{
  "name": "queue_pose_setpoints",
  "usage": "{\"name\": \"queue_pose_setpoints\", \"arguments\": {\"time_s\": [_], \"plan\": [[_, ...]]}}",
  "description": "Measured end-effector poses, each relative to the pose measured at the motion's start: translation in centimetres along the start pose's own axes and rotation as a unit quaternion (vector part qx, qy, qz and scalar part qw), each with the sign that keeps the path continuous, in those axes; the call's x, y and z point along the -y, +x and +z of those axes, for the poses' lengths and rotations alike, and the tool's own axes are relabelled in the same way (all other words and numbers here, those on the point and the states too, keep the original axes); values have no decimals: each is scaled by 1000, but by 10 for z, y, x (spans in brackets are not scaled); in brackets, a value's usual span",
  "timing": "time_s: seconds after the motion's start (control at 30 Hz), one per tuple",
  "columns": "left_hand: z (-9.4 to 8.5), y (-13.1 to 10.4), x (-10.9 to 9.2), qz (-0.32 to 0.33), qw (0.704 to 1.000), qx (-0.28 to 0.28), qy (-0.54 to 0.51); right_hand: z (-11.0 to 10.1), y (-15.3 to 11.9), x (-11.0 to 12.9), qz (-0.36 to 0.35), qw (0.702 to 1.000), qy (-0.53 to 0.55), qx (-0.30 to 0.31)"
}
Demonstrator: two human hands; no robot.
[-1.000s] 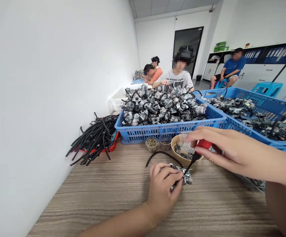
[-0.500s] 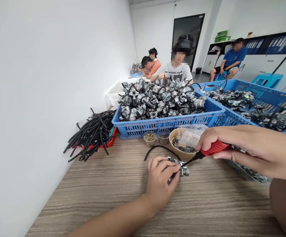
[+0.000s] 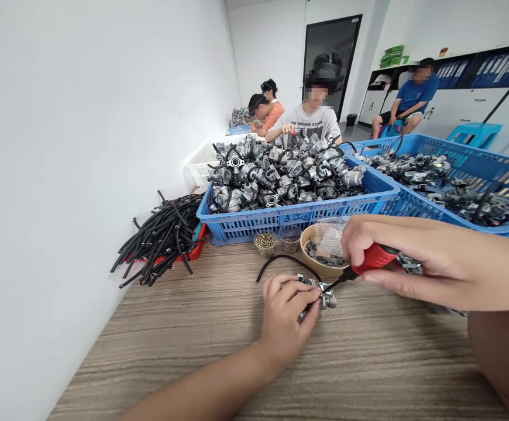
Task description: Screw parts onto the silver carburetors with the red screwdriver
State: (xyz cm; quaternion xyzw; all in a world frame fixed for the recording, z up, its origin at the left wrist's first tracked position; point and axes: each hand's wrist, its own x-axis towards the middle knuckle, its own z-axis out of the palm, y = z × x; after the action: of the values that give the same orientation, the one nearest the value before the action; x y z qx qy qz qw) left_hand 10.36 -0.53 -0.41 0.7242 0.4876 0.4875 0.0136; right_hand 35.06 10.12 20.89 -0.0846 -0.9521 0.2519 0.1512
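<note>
My left hand (image 3: 287, 304) is closed around a small metal carburetor (image 3: 328, 298) on the wooden table, its fingers covering much of the part. A thin black hose (image 3: 276, 258) curves away behind the carburetor. My right hand (image 3: 386, 251) grips the red handle of a screwdriver (image 3: 374, 258), held at a slant. Its dark shaft points down to the left, and the tip meets the carburetor beside my left fingertips. Whether a screw sits under the tip is too small to tell.
Behind my hands stand a cup of brass screws (image 3: 265, 242), another small cup (image 3: 290, 238) and a round tub (image 3: 320, 266) of metal parts. A blue crate (image 3: 254, 225) heaped with carburetors is beyond. Black hoses (image 3: 162, 234) pile at left; another blue crate (image 3: 478, 140) is right. Co-workers sit farther back.
My right hand and the screwdriver have shifted slightly left, and the hand is turned a little differently on the handle. My left hand keeps its hold on the carburetor.
</note>
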Motion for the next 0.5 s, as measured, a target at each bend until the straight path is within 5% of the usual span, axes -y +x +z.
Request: {"name": "queue_pose_setpoints", "arguments": {"time_s": [0.17, 0.5], "plan": [[0, 1, -1, 2, 1000, -5, -4, -5, -6, 7, 17, 999, 15, 41], [0, -1, 0, -5, 1000, 8, 10, -4, 6, -6, 2, 1000, 9, 1]]}}
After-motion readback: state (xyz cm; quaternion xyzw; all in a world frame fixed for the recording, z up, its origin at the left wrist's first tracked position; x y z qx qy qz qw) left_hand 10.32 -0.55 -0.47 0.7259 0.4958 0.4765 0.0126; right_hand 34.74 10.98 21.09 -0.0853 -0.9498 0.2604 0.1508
